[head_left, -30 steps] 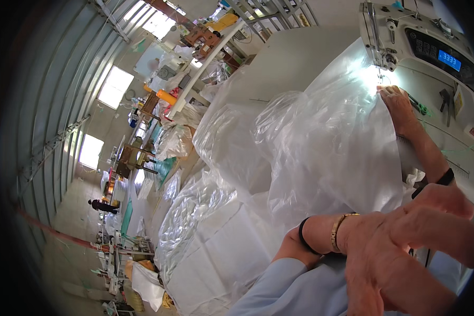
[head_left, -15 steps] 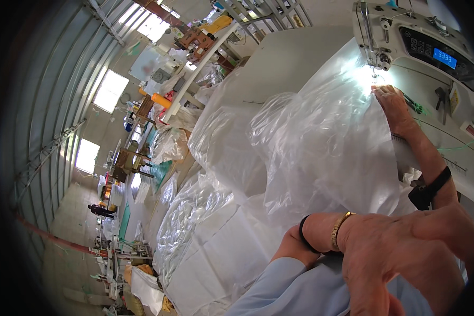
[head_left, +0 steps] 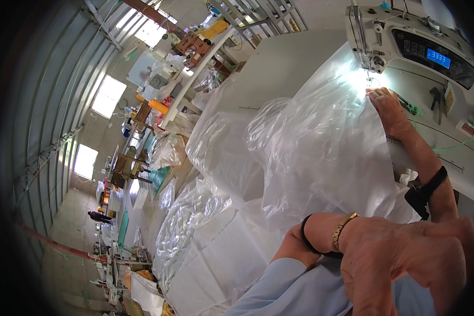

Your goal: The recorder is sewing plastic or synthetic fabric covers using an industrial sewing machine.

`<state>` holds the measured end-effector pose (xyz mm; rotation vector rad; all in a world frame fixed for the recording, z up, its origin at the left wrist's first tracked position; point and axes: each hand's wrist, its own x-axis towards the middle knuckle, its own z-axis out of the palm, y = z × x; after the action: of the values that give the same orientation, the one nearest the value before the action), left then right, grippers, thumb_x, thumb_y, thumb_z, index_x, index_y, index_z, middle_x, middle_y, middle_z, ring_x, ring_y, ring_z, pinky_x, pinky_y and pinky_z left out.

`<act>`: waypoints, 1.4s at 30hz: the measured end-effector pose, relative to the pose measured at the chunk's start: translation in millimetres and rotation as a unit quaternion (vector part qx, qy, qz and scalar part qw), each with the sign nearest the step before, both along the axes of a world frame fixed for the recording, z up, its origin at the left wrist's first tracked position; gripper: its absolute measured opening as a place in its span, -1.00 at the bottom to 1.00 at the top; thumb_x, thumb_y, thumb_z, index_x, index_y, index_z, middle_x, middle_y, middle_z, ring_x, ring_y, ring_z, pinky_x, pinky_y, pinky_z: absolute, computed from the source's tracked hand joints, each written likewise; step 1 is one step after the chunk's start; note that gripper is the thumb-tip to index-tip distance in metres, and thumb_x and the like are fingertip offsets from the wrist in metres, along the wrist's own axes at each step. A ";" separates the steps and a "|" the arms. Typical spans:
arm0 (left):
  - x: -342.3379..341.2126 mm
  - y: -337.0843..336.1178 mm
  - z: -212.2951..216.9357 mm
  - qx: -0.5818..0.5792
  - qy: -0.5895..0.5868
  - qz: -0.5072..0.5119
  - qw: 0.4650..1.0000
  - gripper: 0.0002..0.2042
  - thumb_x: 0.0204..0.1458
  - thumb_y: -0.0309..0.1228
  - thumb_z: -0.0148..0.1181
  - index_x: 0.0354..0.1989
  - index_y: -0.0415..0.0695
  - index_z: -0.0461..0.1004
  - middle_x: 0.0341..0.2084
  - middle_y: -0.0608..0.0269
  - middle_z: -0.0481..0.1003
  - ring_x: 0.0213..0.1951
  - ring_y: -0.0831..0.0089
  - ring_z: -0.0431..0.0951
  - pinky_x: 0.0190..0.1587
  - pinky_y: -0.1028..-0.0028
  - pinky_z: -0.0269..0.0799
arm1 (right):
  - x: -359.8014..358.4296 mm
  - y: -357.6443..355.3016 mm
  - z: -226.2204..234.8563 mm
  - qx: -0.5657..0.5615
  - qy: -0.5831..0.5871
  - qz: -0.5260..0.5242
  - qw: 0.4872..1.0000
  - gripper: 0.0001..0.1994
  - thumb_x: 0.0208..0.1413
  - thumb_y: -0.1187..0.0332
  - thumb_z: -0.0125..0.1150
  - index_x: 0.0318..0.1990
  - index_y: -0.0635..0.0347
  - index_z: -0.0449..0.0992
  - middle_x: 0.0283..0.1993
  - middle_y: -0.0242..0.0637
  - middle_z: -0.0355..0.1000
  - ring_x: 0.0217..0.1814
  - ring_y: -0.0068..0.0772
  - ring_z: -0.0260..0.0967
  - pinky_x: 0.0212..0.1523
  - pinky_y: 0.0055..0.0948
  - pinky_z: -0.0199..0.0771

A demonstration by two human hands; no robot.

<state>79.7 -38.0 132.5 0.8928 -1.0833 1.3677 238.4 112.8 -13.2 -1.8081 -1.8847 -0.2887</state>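
White work table (head_left: 279,63) carries a large clear plastic sheet (head_left: 321,152) feeding under the needle of the sewing machine (head_left: 416,42). Right hand (head_left: 387,108) lies flat, open, pressing the sheet edge beside the needle. Left hand (head_left: 400,263) close to camera, grip unclear. Judgement: keep edge taut, fingers clear.

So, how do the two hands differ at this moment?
The right hand rests far off on the clear plastic sheet, under the head of the sewing machine. The left hand is close to the camera, low in the picture. The right wrist carries a black strap, while the left carries a gold bracelet and a black band. Whether the left hand holds anything cannot be told. Both hands are bare.
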 end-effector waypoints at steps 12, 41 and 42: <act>-0.8 -1.0 -3.4 0.012 0.000 0.028 1.000 -0.71 0.20 -0.12 -0.06 -0.30 -0.06 0.48 -0.03 -0.20 0.32 0.04 -0.10 0.25 -0.04 0.02 0.18 | 1.5 1.5 -0.5 0.012 -0.006 0.013 1.000 -0.72 0.19 0.41 -0.06 0.02 0.23 0.43 0.07 -0.22 0.40 0.20 -0.25 0.24 0.24 -0.24 0.11; 6.9 1.7 7.4 0.047 0.017 -0.054 0.997 -0.69 0.18 -0.08 -0.02 -0.28 -0.02 0.54 -0.15 -0.20 0.39 -0.08 -0.07 0.38 -0.07 0.01 0.28 | -1.1 1.6 -1.4 0.012 -0.011 0.003 1.000 -0.73 0.20 0.39 -0.09 0.00 0.23 0.43 0.03 -0.22 0.42 0.17 -0.26 0.27 0.21 -0.23 0.14; 7.2 1.5 8.5 0.048 0.018 -0.065 0.997 -0.69 0.18 -0.07 -0.02 -0.27 -0.01 0.55 -0.15 -0.20 0.40 -0.09 -0.07 0.39 -0.07 0.01 0.29 | 0.4 1.3 -2.4 0.004 -0.004 0.001 1.000 -0.72 0.20 0.39 -0.09 0.00 0.23 0.43 0.02 -0.22 0.42 0.17 -0.25 0.27 0.22 -0.22 0.13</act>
<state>86.8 -36.4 141.0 0.8969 -1.1666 1.1972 238.8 114.1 -15.6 -1.8030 -1.8871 -0.3018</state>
